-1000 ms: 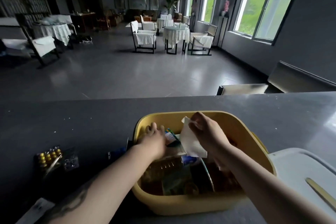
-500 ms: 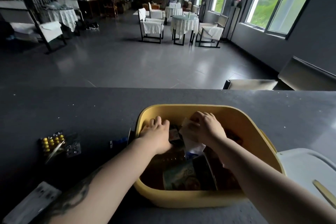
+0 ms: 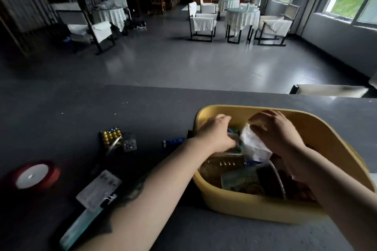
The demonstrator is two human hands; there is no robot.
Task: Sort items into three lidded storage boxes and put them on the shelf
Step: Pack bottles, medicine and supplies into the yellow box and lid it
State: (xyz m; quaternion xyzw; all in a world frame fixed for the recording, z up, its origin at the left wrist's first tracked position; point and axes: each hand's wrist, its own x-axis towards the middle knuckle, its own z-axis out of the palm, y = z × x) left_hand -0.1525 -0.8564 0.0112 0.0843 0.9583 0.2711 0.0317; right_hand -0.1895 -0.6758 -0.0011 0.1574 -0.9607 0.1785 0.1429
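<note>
An open yellow storage box (image 3: 324, 134) stands on the dark table (image 3: 102, 112), packed with packets and a clear bottle (image 3: 222, 164). Both my hands are inside it. My right hand (image 3: 277, 132) grips a white packet (image 3: 254, 144) near the box's far side. My left hand (image 3: 217, 134) rests palm down on the items at the box's left end; whether its fingers hold anything is hidden.
Left of the box lie a yellow pill blister (image 3: 110, 136), a silver blister (image 3: 129, 144), a small blue item (image 3: 173, 141), a red ribbon spool (image 3: 34, 176), a grey blister pack (image 3: 99, 189) and a teal box (image 3: 81, 226). Chairs and covered tables stand beyond the table's far edge.
My view has swung left, so the box now sits at the right and the white lid is out of frame. My right hand pushed the white packet lower into the box.
</note>
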